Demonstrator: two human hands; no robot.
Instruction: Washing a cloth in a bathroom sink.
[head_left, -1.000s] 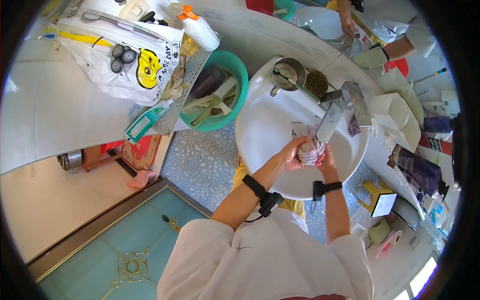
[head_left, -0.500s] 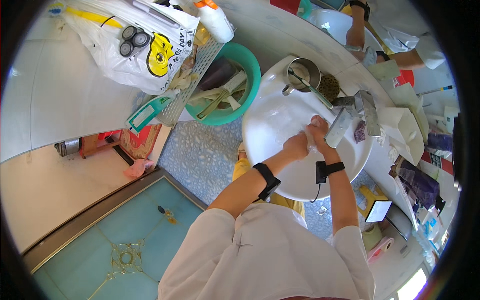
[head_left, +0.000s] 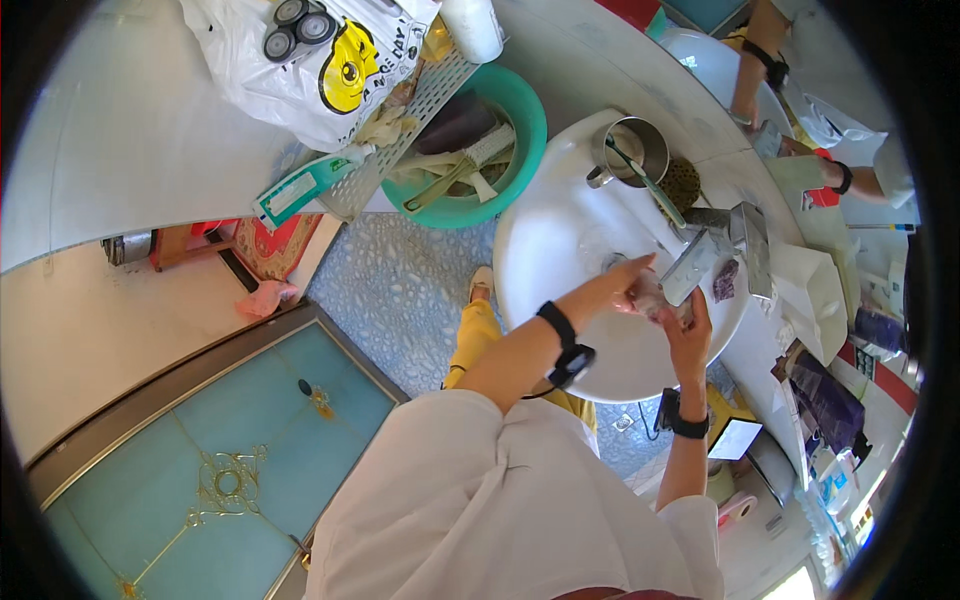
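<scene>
Pale bundle [head_left: 649, 291], more exposed, right grip [head_left: 686, 322] drawn back

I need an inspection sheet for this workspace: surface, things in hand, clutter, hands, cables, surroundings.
Surface: white sink, partly covered by the arms.
Things in hand: pale bundle at the tap, partly hidden.
Clutter: metal cup with a toothbrush across its rim; purple item; filled green basin.
Hands: left hand and right hand hold the bundle between them.
Cables: thin black cable near the left wristband.
Surroundings: blue patterned floor; blue-panelled door.
</scene>
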